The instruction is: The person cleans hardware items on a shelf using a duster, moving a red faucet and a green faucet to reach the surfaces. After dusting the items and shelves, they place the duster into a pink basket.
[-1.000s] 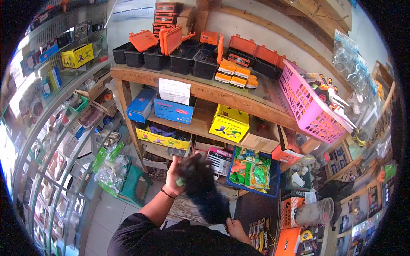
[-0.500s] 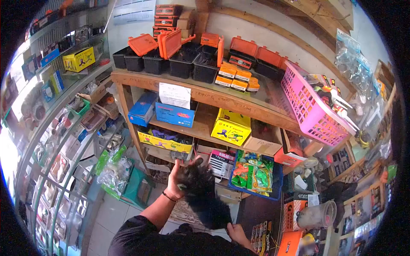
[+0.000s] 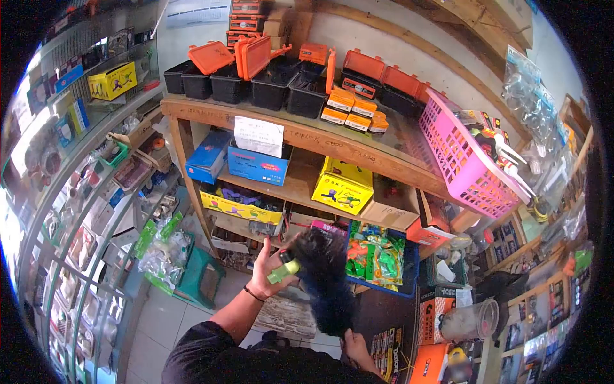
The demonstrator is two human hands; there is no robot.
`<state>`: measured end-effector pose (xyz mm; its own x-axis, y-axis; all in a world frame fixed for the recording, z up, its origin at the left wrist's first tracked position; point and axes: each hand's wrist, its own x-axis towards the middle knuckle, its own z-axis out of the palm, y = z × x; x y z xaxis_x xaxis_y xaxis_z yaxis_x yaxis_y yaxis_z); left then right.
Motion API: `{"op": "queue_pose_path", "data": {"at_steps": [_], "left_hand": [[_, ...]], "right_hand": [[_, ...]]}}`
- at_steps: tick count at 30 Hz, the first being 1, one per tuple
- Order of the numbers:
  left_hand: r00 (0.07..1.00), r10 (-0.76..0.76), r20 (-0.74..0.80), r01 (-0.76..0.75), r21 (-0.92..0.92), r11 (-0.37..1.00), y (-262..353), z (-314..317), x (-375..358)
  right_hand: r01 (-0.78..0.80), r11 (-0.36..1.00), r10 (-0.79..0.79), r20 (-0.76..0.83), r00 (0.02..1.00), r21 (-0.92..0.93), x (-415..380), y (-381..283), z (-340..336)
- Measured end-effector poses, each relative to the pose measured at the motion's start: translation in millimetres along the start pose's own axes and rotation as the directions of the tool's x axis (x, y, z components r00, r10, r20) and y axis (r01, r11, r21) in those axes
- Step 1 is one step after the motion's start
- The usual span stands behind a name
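Note:
A black feather duster stands on end in front of me, its plumes fluffy and dark. At its lower end my right hand is closed around the handle, which the fingers mostly hide. To the left of the plumes, my left hand holds a small yellow-green object with a dark end; its kind is not clear. The left fingers point up and the palm faces the duster. Behind the plumes lies a blue tray with packets of green and orange items, partly covered by the duster.
A wooden shelf carries black bins with orange lids, small orange boxes, and a pink basket. Blue boxes and yellow boxes sit below. A green stool and glass case are at left.
The duster has swung more upright, its top moving right and up, away from my left palm. The yellow-green object in my left hand now shows much more.

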<state>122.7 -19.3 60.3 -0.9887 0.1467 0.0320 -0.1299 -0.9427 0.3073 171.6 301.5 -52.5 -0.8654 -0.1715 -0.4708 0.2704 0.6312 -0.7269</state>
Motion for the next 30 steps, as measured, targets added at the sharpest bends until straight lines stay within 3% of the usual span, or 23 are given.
{"op": "queue_pose_path", "data": {"at_steps": [1, 2, 4, 5, 6, 8, 10, 12, 13, 14, 15, 16, 18, 22, 24, 26, 27, 28, 30], "left_hand": [[0.989, -0.009, -0.148, 0.017, 0.052, 0.999, -1.3, 2.6, -0.1], [0.989, -0.012, -0.149, 0.019, 0.049, 0.999, -2.6, 1.8, 3.7], [0.996, -0.027, 0.082, 0.038, -0.135, 0.99, -3.1, 2.4, 11.9], [0.957, -0.067, 0.283, 0.125, -0.19, 0.974, -1.8, 3.7, 10.9], [0.956, -0.069, 0.287, 0.127, -0.189, 0.974, -0.7, 6.0, 11.6], [0.997, 0.01, 0.074, 0.004, -0.185, 0.983, -0.4, 7.2, 10.9], [0.992, -0.01, 0.129, 0.031, -0.158, 0.987, 1.9, -0.7, 7.6], [0.999, 0.029, 0.044, -0.021, -0.158, 0.987, 1.1, -5.6, 8.5], [0.992, 0.037, 0.123, -0.026, -0.086, 0.996, 1.8, -6.0, 9.0], [0.982, 0.013, 0.19, 0.017, -0.153, 0.988, 0.7, -6.4, 8.3], [0.977, 0.019, 0.212, 0.008, -0.126, 0.992, -0.6, -3.4, 8.9], [0.972, 0.026, 0.235, -0.003, -0.098, 0.995, -1.3, -0.3, 9.8], [0.997, 0.035, 0.071, -0.018, -0.226, 0.974, -4.0, -2.7, 16.3], [0.997, 0.023, 0.077, -0.012, -0.14, 0.99, -6.0, 5.6, 20.6], [0.99, 0.0, 0.139, 0.017, -0.125, 0.992, -5.3, 8.9, 25.1], [0.949, -0.05, 0.311, 0.077, -0.074, 0.994, -6.1, -3.5, 30.6], [0.994, 0.0, 0.109, 0.016, -0.147, 0.989, -9.5, 10.6, 26.7], [0.994, 0.003, 0.108, 0.013, -0.145, 0.989, -9.5, 7.5, 28.6], [0.999, 0.044, 0.022, -0.043, -0.06, 0.997, -9.5, -1.7, 31.3]], "right_hand": [[0.068, 0.997, -0.068, -0.003, 0.998, -0.039, -3.4, -8.2, -2.7], [0.136, 0.988, -0.136, -0.004, 0.991, -0.076, -5.9, -11.9, -3.8], [0.212, 0.966, -0.212, 0.014, 0.977, -0.146, -2.4, -0.9, -3.5], [0.293, 0.931, -0.292, 0.039, 0.956, -0.217, 1.8, 6.1, -2.5], [0.293, 0.931, -0.293, 0.034, 0.956, -0.217, 6.9, 12.7, 1.0], [0.232, 0.972, -0.232, -0.005, 0.973, -0.039, 11.2, 26.2, 11.2], [0.177, 0.984, -0.177, -0.011, 0.984, -0.008, 8.8, 28.8, 20.6], [0.13, 0.991, -0.129, -0.023, 0.991, 0.025, 12.9, 21.3, 18.3], [0.146, 0.987, -0.142, 0.061, 0.988, -0.071, 10.1, 16.2, 12.8], [0.161, 0.974, -0.137, 0.148, 0.979, -0.162, 3.3, 12.4, 8.8], [0.161, 0.957, -0.127, 0.149, 0.981, -0.24, -0.5, 4.6, 3.9], [0.158, 0.958, -0.126, 0.145, 0.981, -0.24, 2.1, 12.7, 4.5], [0.146, 0.986, -0.15, -0.05, 0.987, -0.077, 10.6, 23.1, 8.4], [0.164, 0.98, -0.173, -0.074, 0.982, -0.116, 2.1, 2.0, -2.7], [0.182, 0.961, -0.164, 0.098, 0.982, -0.209, -0.1, -12.1, -9.1], [0.115, 0.981, -0.096, 0.125, 0.988, -0.157, 11.2, 6.4, -1.9], [0.045, 0.993, -0.028, 0.155, 0.988, -0.113, 13.0, 9.1, 0.4], [0.048, 0.992, -0.03, 0.158, 0.987, -0.113, 14.8, 11.3, 2.1], [0.02, 0.991, -0.031, 0.08, 0.996, 0.129, 17.3, 13.6, 7.8]]}}
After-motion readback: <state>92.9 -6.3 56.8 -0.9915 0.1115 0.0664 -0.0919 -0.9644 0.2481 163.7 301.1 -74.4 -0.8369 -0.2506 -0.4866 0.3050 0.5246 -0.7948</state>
